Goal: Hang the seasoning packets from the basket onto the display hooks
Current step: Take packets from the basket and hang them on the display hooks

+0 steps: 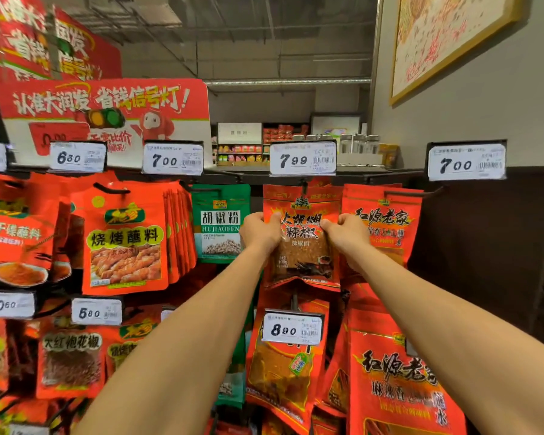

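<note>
My left hand [259,231] and right hand [347,231] pinched the chili packet's [302,243] side edges, upright, its top at the hook [303,183] under the 7.99 tag; whether it was threaded, I couldn't tell.

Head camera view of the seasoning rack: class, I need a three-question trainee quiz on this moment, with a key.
1. True or false: both hands grip the same red chili packet.
2. Which price tag hangs directly above it? A 6.80 B 7.99 C 8.90
3. What colour is the pepper packet just left of the left hand?

Key: 1 true, with the right hand on its other edge. 2 B, the 7.99 tag. 3 green.
</note>
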A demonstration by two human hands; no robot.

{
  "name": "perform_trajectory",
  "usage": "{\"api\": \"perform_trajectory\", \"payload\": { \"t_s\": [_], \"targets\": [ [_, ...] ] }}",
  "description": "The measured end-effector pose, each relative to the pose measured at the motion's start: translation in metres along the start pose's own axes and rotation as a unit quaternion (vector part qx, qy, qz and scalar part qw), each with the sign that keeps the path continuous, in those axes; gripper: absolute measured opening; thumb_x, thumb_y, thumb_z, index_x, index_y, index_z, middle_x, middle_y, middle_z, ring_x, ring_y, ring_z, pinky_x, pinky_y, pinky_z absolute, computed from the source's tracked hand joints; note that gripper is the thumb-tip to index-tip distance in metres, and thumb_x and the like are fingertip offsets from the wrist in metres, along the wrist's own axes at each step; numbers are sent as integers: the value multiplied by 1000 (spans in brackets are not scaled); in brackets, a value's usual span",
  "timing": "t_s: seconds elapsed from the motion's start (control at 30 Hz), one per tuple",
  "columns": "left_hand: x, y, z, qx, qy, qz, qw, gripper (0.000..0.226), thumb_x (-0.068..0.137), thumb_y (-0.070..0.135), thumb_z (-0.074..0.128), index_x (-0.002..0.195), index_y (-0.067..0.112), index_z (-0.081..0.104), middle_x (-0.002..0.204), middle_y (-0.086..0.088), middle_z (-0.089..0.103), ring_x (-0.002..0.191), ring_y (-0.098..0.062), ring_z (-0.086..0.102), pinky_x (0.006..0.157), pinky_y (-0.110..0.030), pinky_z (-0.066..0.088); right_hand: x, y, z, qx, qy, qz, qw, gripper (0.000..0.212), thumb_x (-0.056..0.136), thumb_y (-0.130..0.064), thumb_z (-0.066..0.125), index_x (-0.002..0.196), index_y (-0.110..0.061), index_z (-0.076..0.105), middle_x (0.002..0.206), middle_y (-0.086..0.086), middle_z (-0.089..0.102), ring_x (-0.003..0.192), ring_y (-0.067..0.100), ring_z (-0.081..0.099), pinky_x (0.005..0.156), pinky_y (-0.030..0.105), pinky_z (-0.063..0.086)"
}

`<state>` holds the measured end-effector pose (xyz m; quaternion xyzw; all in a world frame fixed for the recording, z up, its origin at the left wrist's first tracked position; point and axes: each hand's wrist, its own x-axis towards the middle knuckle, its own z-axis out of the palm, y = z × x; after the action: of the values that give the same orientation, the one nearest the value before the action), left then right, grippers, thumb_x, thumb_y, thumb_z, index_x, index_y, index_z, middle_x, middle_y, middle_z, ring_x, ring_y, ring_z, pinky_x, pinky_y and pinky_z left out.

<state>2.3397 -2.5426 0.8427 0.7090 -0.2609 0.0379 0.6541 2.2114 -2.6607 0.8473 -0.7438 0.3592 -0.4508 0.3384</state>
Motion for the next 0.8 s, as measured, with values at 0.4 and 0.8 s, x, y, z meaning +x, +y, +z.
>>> {"api": "perform_trajectory", "payload": {
  "t_s": [0.4, 0.8],
  "targets": [
    [10, -5, 7, -55, -9, -1, 998, 32, 79, 42, 64, 62, 15, 60, 61, 0, 64, 67, -26, 62, 67, -37, 49, 18, -2, -1, 5, -25, -18, 1000, 27, 85, -32, 70, 71, -18, 51, 73, -2, 57, 73, 23, 55, 59, 33, 38],
    [18, 11, 22, -1, 17, -85, 996, 49, 92, 55, 63, 107, 9, 70, 105, -9, 71, 98, -29, 66, 85, -37, 53, 27, -12, 8, 16, 4, 24, 1000, 46, 94, -58, 60, 103, -14, 70, 112, 9, 69, 114, 33, 62, 87, 36, 45]
  ]
}}
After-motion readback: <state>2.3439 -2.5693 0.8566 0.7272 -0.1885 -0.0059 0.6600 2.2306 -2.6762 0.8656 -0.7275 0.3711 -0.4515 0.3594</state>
